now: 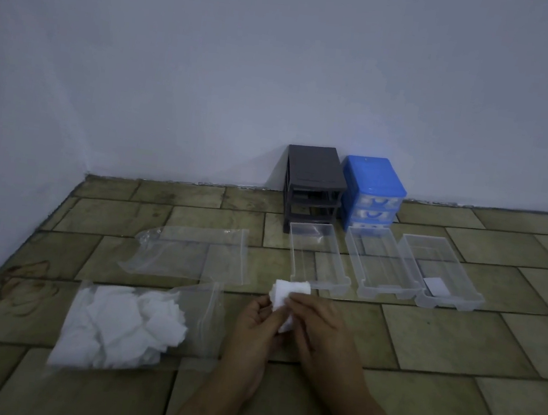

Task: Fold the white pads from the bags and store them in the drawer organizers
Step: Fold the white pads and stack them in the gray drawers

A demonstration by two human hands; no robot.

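Tiled floor (421, 342); hands (289, 323) around white pad (284, 293)

Bare tiled floor (457, 336) lies open between the hands and the three clear drawers (386, 266), which sit side by side, tops unobstructed. Behind them the grey organizer (313, 184) and blue organizer (373, 192) stand against the wall. To the left, an empty bag (198, 253) and a full bag (120, 323) cover the floor.
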